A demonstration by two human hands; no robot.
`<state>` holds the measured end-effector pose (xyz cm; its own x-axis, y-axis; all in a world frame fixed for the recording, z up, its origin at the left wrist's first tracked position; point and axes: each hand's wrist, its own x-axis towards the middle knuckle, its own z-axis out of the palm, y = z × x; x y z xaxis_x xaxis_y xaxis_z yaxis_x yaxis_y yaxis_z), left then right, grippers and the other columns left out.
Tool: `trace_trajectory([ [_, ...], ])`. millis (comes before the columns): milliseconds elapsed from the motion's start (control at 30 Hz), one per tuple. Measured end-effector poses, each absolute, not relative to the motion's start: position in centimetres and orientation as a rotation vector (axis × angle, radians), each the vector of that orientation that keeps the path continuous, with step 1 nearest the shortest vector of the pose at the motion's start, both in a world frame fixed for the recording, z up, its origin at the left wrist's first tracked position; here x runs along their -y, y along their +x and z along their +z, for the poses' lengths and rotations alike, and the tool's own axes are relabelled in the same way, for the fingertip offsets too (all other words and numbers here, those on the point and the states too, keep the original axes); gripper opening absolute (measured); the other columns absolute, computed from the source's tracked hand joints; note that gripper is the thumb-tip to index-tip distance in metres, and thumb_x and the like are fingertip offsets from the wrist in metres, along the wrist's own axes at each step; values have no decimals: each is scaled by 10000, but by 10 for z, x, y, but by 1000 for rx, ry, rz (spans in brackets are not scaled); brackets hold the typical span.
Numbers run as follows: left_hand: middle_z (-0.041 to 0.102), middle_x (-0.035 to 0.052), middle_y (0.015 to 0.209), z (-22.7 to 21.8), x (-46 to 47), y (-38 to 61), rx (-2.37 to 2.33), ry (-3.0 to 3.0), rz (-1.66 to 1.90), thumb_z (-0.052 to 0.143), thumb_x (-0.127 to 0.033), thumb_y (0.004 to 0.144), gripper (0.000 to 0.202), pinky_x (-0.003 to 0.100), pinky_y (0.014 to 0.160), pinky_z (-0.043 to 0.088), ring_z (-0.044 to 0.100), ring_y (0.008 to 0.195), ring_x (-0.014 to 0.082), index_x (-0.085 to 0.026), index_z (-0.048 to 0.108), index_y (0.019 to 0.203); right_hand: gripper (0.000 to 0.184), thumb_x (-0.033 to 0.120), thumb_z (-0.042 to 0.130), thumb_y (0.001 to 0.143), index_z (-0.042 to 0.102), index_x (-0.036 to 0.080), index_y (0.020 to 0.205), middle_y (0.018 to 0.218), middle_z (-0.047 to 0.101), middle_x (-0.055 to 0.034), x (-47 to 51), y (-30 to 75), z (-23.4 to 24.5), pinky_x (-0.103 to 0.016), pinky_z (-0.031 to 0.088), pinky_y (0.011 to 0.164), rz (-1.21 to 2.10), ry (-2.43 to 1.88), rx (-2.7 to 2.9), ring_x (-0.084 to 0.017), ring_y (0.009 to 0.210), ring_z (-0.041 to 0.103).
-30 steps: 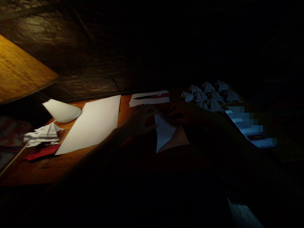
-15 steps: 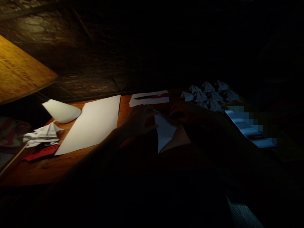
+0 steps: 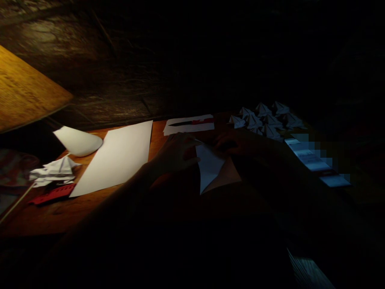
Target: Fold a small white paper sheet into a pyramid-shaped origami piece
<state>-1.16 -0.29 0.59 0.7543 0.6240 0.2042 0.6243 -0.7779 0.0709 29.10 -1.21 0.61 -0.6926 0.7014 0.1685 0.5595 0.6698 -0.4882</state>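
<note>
Dimly, a folded sheet (image 3: 209,166) is lit on the worktop (image 3: 60,216) between the left hand (image 3: 177,152), whose thumb and fingers are spread at its left edge, and the right hand (image 3: 231,141), so shadowed that its grip cannot be told. Behind, a red-handled knife (image 3: 202,121) is laid on small papers (image 3: 189,129).
</note>
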Motion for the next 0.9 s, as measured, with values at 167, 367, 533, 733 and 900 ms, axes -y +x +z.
trace_trajectory([
  [167, 602, 120, 1416, 4, 1, -13, 1027, -2954, -362, 704, -512, 912, 546, 560, 1112, 402, 543, 1301, 347, -266, 646, 1395, 407, 59, 704, 783, 814, 260, 1120, 1371, 731, -63, 12, 292, 6, -461, 501, 1109, 615, -956, 2529, -271, 1269, 669],
  [367, 619, 108, 1404, 4, 1, -13, 1018, -2948, -359, 711, -528, 901, 549, 564, 1111, 395, 550, 1287, 343, -279, 649, 1387, 421, 57, 699, 779, 808, 227, 1149, 1399, 712, -94, 11, 293, 4, -474, 498, 1115, 628, -964, 2539, -286, 1285, 662],
  [533, 612, 115, 1414, 5, 0, -14, 1018, -2937, -336, 694, -543, 907, 562, 551, 1089, 416, 549, 1290, 347, -261, 646, 1390, 414, 63, 687, 789, 808, 235, 1146, 1392, 717, -84, 10, 295, 4, -481, 493, 1119, 623, -928, 2538, -283, 1288, 658],
  [733, 605, 104, 1428, 5, -1, -15, 1019, -2936, -296, 713, -540, 897, 578, 555, 1097, 413, 545, 1305, 344, -281, 632, 1407, 413, 104, 703, 804, 798, 241, 1182, 1426, 695, -92, 9, 297, 5, -483, 471, 1137, 661, -930, 2554, -290, 1319, 635],
  [900, 592, 96, 1451, 4, 1, -16, 1027, -2954, -330, 701, -533, 918, 566, 531, 1119, 407, 545, 1322, 325, -284, 621, 1420, 393, 142, 712, 814, 793, 237, 1186, 1445, 677, -100, 7, 297, 3, -510, 438, 1164, 728, -933, 2540, -310, 1341, 610],
])
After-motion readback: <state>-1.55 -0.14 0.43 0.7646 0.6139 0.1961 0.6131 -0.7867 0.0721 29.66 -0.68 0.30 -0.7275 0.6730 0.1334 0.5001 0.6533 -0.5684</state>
